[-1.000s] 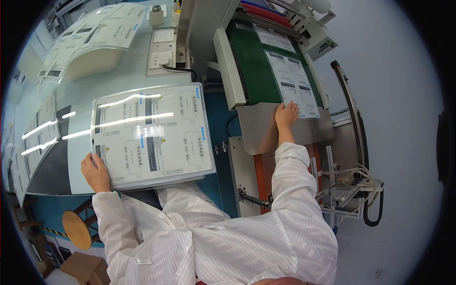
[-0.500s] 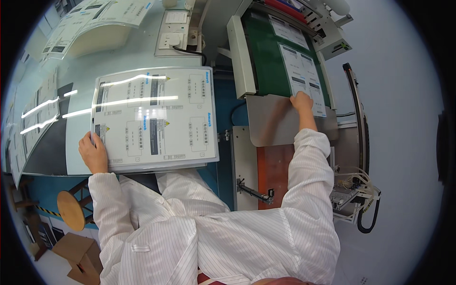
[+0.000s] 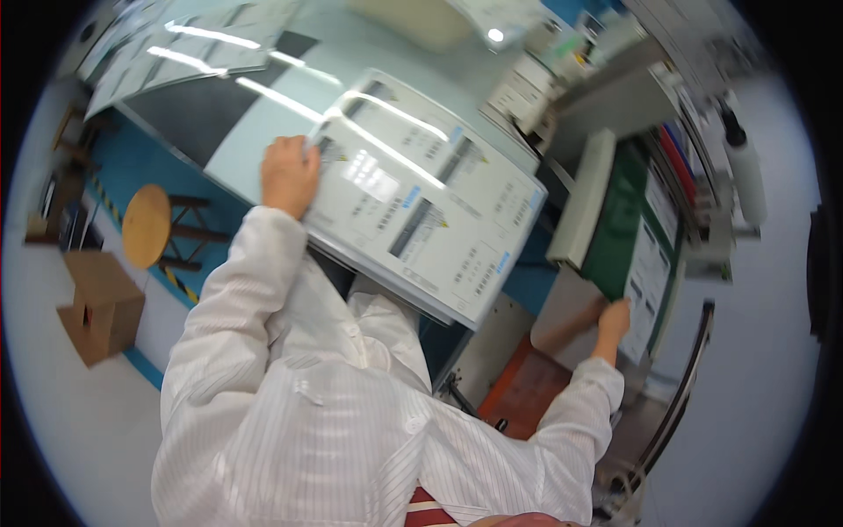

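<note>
Nearest to me are my own white, finely striped sleeves, smooth and slightly crinkled at the elbows, running out toward both hands. My left hand (image 3: 290, 174) is closed on the near left edge of the laminated sheet (image 3: 421, 198), a large, stiff, glossy rectangle printed with grey and blue blocks, which lies tilted over the near edge of the table (image 3: 255, 97). Because the film is slick and throws back long streaks of ceiling light, I judge the grip wants to be firm, with thumb on top and fingers under, holding the sheet flat so it does not bow or slide. My right hand (image 3: 613, 318) reaches to the right and rests its fingers on the lower end of a white printed paper (image 3: 652, 268) that lies on the green belt (image 3: 619, 224) of a machine; whether it pinches the paper or only presses it, I cannot tell. I would keep that touch light, since thin paper creases easily against the matte belt. To the left, on the pale floor, sit a brown cardboard box (image 3: 98, 303) and a round wooden stool (image 3: 147, 227). Farther off, more glossy sheets (image 3: 184, 39) cover the smooth table.
</note>
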### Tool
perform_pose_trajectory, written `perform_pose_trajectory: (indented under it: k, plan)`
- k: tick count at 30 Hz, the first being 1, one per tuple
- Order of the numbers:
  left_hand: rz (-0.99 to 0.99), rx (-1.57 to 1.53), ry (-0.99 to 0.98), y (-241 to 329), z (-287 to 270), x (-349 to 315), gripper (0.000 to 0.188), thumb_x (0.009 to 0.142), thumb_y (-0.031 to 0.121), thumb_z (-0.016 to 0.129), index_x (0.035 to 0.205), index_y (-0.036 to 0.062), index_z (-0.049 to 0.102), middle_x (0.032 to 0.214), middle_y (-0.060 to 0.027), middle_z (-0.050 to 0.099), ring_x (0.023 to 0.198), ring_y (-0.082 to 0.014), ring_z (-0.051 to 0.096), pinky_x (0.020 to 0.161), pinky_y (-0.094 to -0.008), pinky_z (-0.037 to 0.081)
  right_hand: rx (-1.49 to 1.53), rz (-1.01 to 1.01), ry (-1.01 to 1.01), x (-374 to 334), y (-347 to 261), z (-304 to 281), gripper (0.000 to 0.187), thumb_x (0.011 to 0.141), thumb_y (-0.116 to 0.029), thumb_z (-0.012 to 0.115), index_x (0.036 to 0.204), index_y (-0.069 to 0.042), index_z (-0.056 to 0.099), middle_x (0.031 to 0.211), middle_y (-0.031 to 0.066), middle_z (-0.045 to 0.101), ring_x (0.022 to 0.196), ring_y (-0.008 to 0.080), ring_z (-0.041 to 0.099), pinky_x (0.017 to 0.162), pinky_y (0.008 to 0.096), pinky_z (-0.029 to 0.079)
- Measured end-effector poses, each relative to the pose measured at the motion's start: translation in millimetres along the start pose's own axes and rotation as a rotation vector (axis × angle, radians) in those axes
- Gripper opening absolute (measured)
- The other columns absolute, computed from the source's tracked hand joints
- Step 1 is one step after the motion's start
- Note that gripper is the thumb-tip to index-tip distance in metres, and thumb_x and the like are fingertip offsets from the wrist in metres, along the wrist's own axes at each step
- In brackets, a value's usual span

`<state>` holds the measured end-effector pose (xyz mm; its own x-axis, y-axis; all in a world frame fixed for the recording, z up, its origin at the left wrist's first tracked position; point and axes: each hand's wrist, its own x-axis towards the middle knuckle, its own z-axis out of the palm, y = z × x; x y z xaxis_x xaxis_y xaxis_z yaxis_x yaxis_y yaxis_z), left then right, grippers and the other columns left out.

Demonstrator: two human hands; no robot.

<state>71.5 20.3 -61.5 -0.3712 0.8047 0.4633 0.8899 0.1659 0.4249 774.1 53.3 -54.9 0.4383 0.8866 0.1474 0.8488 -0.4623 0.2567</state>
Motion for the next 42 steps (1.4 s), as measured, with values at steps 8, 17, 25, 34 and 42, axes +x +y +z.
perform_pose_trajectory:
  k: [8,17,25,34,42]
  plan:
    - [-0.144,0.009,-0.109,19,-10,-1,0.028,0.089,0.021,0.055,0.107,0.0024,0.063,0.106,-0.0147,0.059,0.098,-0.0303,0.054,0.088,-0.0408,0.044,-0.135,-0.138,0.020,-13,41,-5,0.019,0.091,-0.005,0.045,0.104,0.001,0.058,0.096,0.0209,0.067,0.086,0.0380,0.066,0.072,0.0471,0.053]
    - [-0.141,-0.073,0.003,21,-11,3,0.025,0.093,0.020,0.051,0.106,0.0019,0.063,0.110,-0.0135,0.058,0.105,-0.0274,0.052,0.094,-0.0380,0.042,0.486,-0.382,0.246,-156,-62,-75,0.038,0.092,0.001,0.042,0.128,0.004,0.052,0.125,0.0234,0.057,0.116,0.0377,0.055,0.100,0.0421,0.042]
    - [-0.251,-0.717,-0.083,16,-35,2,0.038,0.100,0.032,0.043,0.112,0.0001,0.060,0.094,-0.0149,0.065,0.086,-0.0238,0.063,0.079,-0.0352,0.050,0.866,-0.863,0.395,-268,-190,-155,0.035,0.093,0.006,0.045,0.127,0.006,0.052,0.126,0.0231,0.057,0.117,0.0381,0.055,0.103,0.0468,0.040]
    - [-0.662,-0.972,-0.612,0,-70,10,0.039,0.091,0.029,0.062,0.115,-0.0015,0.063,0.100,-0.0146,0.067,0.087,-0.0158,0.064,0.079,-0.0235,0.049,0.622,-1.108,0.136,-274,-214,-138,0.044,0.089,-0.002,0.053,0.130,-0.017,0.056,0.140,0.0149,0.048,0.130,0.0367,0.043,0.107,0.0585,0.028]
    - [-0.480,-0.537,-0.404,2,-59,4,0.029,0.084,0.009,0.063,0.112,0.0015,0.064,0.081,-0.0036,0.056,0.074,-0.0127,0.053,0.073,-0.0239,0.047,0.620,-1.032,0.001,-270,-224,-150,0.048,0.090,-0.006,0.056,0.135,-0.020,0.052,0.146,0.0118,0.041,0.135,0.0355,0.036,0.111,0.0564,0.022]
